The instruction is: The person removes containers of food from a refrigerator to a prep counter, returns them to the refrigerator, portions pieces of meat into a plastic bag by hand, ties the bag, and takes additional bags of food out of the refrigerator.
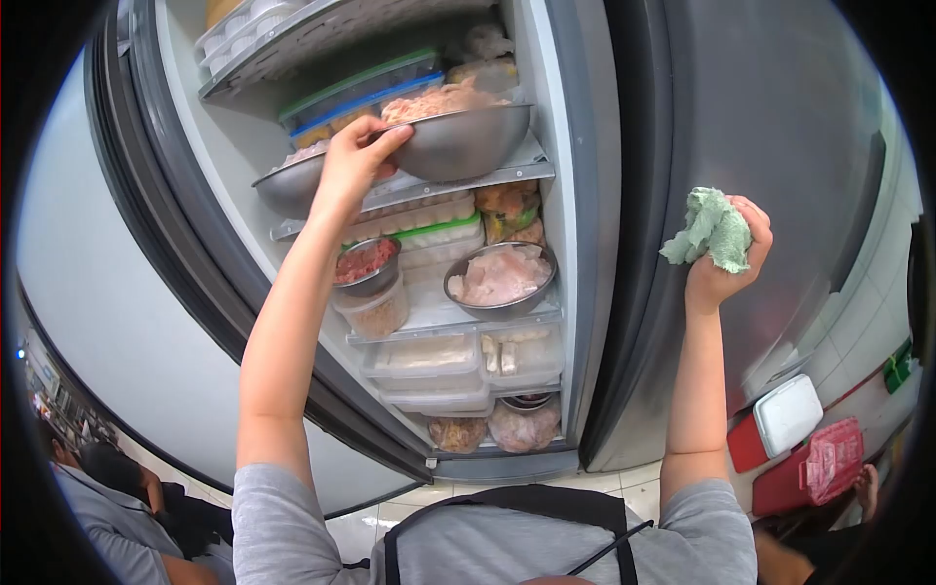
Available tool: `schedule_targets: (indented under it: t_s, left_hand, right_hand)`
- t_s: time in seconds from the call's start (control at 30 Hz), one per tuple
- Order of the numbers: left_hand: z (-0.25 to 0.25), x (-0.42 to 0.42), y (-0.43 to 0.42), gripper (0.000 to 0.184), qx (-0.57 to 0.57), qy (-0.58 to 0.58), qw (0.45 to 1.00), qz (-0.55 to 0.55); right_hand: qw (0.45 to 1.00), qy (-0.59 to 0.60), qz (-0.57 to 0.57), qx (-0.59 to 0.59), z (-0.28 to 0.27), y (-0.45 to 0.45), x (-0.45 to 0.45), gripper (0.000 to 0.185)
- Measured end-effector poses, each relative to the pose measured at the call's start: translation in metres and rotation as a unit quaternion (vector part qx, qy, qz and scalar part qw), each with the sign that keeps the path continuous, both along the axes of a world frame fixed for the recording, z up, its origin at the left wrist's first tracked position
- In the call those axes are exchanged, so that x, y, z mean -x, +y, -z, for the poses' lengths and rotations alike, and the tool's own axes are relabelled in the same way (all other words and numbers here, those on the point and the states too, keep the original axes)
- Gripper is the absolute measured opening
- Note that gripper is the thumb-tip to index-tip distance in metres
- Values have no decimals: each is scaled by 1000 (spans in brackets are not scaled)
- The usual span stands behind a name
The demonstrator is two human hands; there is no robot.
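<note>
In the open fridge, my left hand (363, 156) grips the rim of a large steel bowl (463, 144) on a middle shelf, thumb up and fingers curled at its left edge. Pale pink shredded meat (439, 99) heaps above the rim. A second steel bowl (291, 185) sits just left of it, partly behind my wrist. Over on the right, my right hand (726, 258) is closed around a crumpled pale green cloth (710, 229), held up in front of the grey closed door (760, 127).
Below stand a bowl of pale meat slabs (502, 276), a small bowl of red meat (367, 263) on a plastic tub (378, 310), and lidded containers (426, 353). The white door (127, 263) swings out left. People are at lower left and right, near red bins (780, 478).
</note>
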State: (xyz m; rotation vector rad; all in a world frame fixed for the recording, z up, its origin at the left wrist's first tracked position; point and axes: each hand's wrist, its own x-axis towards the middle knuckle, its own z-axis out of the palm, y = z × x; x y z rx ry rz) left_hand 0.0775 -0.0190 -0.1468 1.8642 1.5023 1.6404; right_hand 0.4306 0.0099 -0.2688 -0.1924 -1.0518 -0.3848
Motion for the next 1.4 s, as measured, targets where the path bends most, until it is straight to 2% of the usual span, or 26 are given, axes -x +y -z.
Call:
schedule_targets:
  t_s: [0.03, 0.1, 0.27, 0.4, 0.5, 0.63, 0.67, 0.7, 0.9, 0.97, 1.0, 1.07, 1.23, 1.3, 1.33, 1.4]
  left_hand:
    - [2, 6, -5, 18, 0, 2, 1000, 0]
    - [14, 12, -13, 16, -37, -74, 995, 60]
    - [40, 4, -34, 15, -107, -132, 984, 47]
    - [40, 4, -30, 16, -111, -139, 984, 29]
    - [27, -2, -8, 19, -95, -69, 993, -13]
    - [27, -5, 29, 24, -57, -52, 997, -25]
    - [34, -5, 40, 31, -114, -68, 991, -16]
    - [42, -2, 49, 31, -152, -40, 987, -21]
    - [52, 3, 17, 43, -137, -102, 985, -5]
    - [50, 11, -6, 52, -143, 2, 990, 6]
    - [49, 16, -21, 50, -174, 22, 984, 11]
    - [39, 31, -44, 40, -262, 93, 959, -52]
    - [-20, 94, -65, 21, -352, 215, 878, -242]
    - [-48, 123, -48, 22, -381, 347, 816, -261]
    - [-57, 128, -38, 22, -380, 346, 817, -262]
    - [-71, 132, -16, 29, -285, 462, 772, -332]
  right_hand:
    - [1000, 2, -2, -5, 0, 0, 0, 23]
    - [1000, 6, -1, -4, 3, -1, 1, 22]
    - [1000, -5, 4, -14, 4, 0, -1, 22]
    - [1000, -9, -3, -18, 5, 2, -3, 21]
    - [1000, -14, -10, -17, 5, 3, -2, 20]
    - [1000, -10, -20, -10, 8, 4, -2, 21]
    - [1000, -12, -19, -5, 9, 4, -3, 22]
    - [1000, -12, -18, 0, 10, 5, -4, 23]
    - [999, -47, 4, 13, 11, 0, -7, 25]
    - [998, -39, 30, 28, 11, 2, -10, 24]
    - [999, -38, 23, 29, 13, 4, -10, 23]
    - [999, -36, 20, 24, 15, 7, -9, 23]
    - [999, -45, 17, 27, 13, 3, -8, 24]
    - [998, -43, 26, 28, 14, 3, -9, 24]
    - [998, -39, 35, 32, 13, 3, -8, 24]
    - [998, -39, 34, 32, 12, 2, -7, 23]
